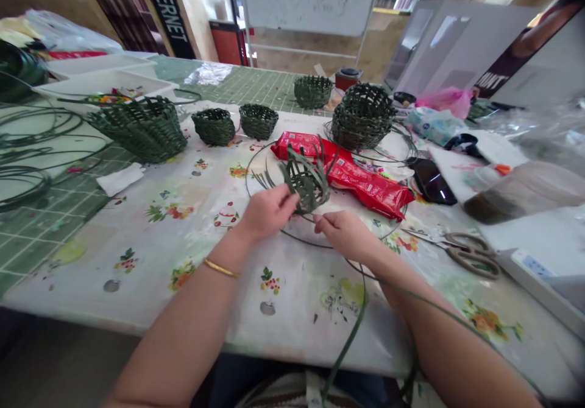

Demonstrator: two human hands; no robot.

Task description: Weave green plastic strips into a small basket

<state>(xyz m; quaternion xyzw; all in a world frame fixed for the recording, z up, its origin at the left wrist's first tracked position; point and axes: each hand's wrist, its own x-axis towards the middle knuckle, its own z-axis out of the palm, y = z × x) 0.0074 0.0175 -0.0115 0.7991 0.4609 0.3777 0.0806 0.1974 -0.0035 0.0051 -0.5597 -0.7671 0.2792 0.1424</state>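
A small, partly woven basket (307,184) of dark green strips stands over the tablecloth, loose strip ends sticking up and out to its left. My left hand (270,211) pinches its near left side, fingers closed on the weave. Just right of its base, my right hand (340,230) is closed with thumb and forefinger on a long green strip (359,316). That strip loops around the basket and trails down over the table edge. Right behind the basket lie shiny red packets (365,182).
Finished green baskets stand behind: a large one (146,131), two small ones (214,126) and more (361,119) at right. Scissors (470,253), a black phone (434,179) and a plastic container (521,195) lie to the right. Coiled strips (22,179) rest at left.
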